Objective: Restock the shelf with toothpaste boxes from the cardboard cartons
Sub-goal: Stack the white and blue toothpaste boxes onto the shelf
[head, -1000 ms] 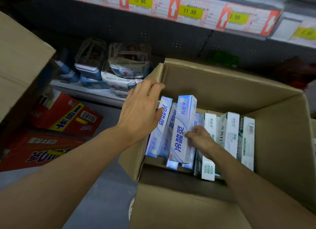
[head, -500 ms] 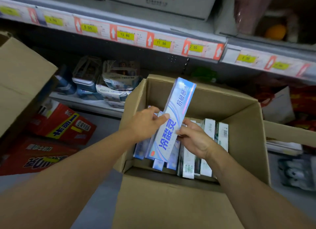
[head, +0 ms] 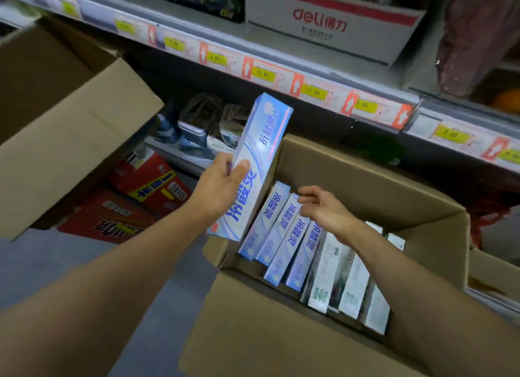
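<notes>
The left hand (head: 222, 185) holds a long glossy blue box (head: 254, 163) upright and tilted, thumb on the front and fingers behind, above the left edge of the brown cardboard carton (head: 380, 185). The right hand (head: 323, 208) hovers with loosely curled fingers, empty, over the slim boxes (head: 284, 236) standing inside.

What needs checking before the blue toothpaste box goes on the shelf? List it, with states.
1. Left hand grips the long blue-and-white toothpaste box: ok.
2. Box lifted above the open brown cardboard carton: ok.
3. Right hand empty, fingers loose over the blue boxes left in the carton: ok.
4. Free slot on the grey shelf: cannot tell.
5. Matching yellow price tag: cannot tell.
</notes>
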`<state>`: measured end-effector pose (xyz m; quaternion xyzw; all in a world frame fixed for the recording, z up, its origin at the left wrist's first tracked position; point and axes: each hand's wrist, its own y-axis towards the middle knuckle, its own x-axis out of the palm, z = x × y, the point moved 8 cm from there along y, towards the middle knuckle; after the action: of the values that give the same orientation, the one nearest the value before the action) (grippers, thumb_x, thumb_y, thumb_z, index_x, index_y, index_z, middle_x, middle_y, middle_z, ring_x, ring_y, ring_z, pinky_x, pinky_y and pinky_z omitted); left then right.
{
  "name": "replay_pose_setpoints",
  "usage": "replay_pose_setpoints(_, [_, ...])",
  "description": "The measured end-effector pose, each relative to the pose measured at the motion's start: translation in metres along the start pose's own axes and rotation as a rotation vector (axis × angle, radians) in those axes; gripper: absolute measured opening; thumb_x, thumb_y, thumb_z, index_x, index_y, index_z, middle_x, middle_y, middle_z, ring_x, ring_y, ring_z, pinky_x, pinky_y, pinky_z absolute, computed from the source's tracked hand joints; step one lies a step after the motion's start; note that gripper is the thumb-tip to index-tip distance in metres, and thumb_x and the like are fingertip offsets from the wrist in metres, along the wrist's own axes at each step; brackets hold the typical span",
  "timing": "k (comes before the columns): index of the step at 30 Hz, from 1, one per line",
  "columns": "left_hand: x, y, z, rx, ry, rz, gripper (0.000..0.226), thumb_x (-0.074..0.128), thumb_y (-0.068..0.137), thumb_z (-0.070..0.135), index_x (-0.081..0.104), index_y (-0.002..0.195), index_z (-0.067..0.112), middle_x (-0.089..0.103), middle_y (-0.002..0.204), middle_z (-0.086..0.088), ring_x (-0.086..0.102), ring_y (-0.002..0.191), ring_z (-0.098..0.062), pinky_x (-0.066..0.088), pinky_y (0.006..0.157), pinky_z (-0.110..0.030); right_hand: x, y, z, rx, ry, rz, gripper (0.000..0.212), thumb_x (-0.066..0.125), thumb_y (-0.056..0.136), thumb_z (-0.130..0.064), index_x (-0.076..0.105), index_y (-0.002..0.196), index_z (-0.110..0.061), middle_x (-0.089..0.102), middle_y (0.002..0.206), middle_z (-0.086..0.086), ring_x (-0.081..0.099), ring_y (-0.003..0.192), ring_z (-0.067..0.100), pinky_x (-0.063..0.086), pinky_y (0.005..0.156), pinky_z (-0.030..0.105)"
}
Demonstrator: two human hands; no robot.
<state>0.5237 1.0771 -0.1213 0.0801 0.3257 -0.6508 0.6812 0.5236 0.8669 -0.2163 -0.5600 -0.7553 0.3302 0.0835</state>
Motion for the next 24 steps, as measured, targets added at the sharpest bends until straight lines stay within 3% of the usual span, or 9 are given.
replay_pose_setpoints(2, [-0.011, 0.000, -0.006, 0.003, 0.017, 0.060, 0.033, 0.039, 0.097, 0.041, 0.049, 0.108, 0.012, 0.055, 0.088, 0.000, 0.050, 0.071, -0.009, 0.037, 0.059, -0.024, 0.005, 0.015, 0.008, -0.010, -0.152, -0.026, 0.048, 0.057, 0.087, 0.002, 0.046, 0.132, -0.012, 0.052, 0.122, 0.007, 0.053, 0.097, 0.016, 0.046, 0.078, 0.025])
replay_pose_setpoints(5, [-0.024, 0.000, -0.018, 0.005, 0.029, 0.136, 0.034, 0.039, 0.097, 0.041, 0.049, 0.109, 0.011, 0.053, 0.085, 0.003, 0.049, 0.073, -0.011, 0.037, 0.065, -0.031, 0.020, 0.039, 0.022, -0.048, -0.414, -0.077, 0.052, 0.061, 0.086, -0.003, 0.044, 0.134, -0.013, 0.050, 0.128, 0.007, 0.050, 0.095, 0.015, 0.045, 0.086, 0.030])
replay_pose_setpoints(8, [-0.027, -0.002, -0.036, -0.005, 0.034, 0.164, 0.032, 0.039, 0.097, 0.042, 0.048, 0.111, 0.014, 0.050, 0.082, 0.013, 0.048, 0.072, -0.001, 0.038, 0.069, -0.030, 0.038, 0.064, 0.040, -0.010, -0.452, -0.079, 0.056, 0.065, 0.086, -0.013, 0.040, 0.136, -0.011, 0.047, 0.132, 0.012, 0.053, 0.099, 0.020, 0.041, 0.078, 0.025])
replay_pose_setpoints(11, [-0.026, 0.000, -0.053, -0.021, -0.001, 0.196, 0.033, 0.040, 0.097, 0.043, 0.050, 0.112, 0.016, 0.053, 0.085, 0.013, 0.050, 0.074, -0.001, 0.042, 0.068, -0.030, 0.055, 0.089, 0.057, 0.031, -0.425, 0.006, 0.071, 0.070, 0.082, -0.023, 0.031, 0.140, -0.011, 0.038, 0.137, 0.018, 0.047, 0.118, 0.031, 0.040, 0.091, 0.031])
replay_pose_setpoints(14, [-0.023, 0.005, -0.061, -0.022, -0.007, 0.195, 0.029, 0.040, 0.096, 0.044, 0.050, 0.110, 0.020, 0.055, 0.086, 0.014, 0.054, 0.074, 0.002, 0.043, 0.063, -0.020, 0.066, 0.103, 0.052, -0.103, -0.710, 0.141, 0.079, 0.070, 0.077, -0.013, 0.027, 0.144, -0.018, 0.024, 0.142, 0.016, 0.030, 0.127, 0.034, 0.034, 0.100, 0.036])
replay_pose_setpoints(18, [-0.017, 0.014, -0.067, -0.022, -0.032, 0.188, 0.027, 0.041, 0.096, 0.044, 0.050, 0.107, 0.022, 0.057, 0.085, 0.012, 0.056, 0.074, 0.001, 0.044, 0.063, -0.019, 0.072, 0.121, 0.043, -0.327, -1.126, 0.184, 0.074, 0.065, 0.072, -0.004, 0.038, 0.138, -0.024, 0.015, 0.151, 0.011, 0.026, 0.124, 0.035, 0.033, 0.096, 0.038])
replay_pose_setpoints(21, [-0.012, 0.019, -0.069, -0.018, -0.045, 0.189, 0.027, 0.041, 0.096, 0.043, 0.050, 0.109, 0.022, 0.057, 0.085, 0.013, 0.056, 0.075, 0.000, 0.044, 0.065, -0.021, 0.069, 0.129, 0.034, -0.481, -1.307, 0.199, 0.059, 0.059, 0.080, -0.008, 0.045, 0.134, -0.025, 0.024, 0.149, 0.012, 0.028, 0.124, 0.036, 0.025, 0.099, 0.042])
replay_pose_setpoints(24, [-0.009, 0.021, -0.066, -0.013, -0.042, 0.183, 0.026, 0.041, 0.096, 0.044, 0.050, 0.109, 0.023, 0.057, 0.085, 0.014, 0.057, 0.075, 0.001, 0.044, 0.063, -0.020, 0.069, 0.134, 0.032, -0.569, -1.404, 0.087, 0.046, 0.050, 0.087, -0.012, 0.046, 0.132, -0.024, 0.036, 0.144, 0.003, 0.027, 0.129, 0.029, 0.017, 0.102, 0.040])
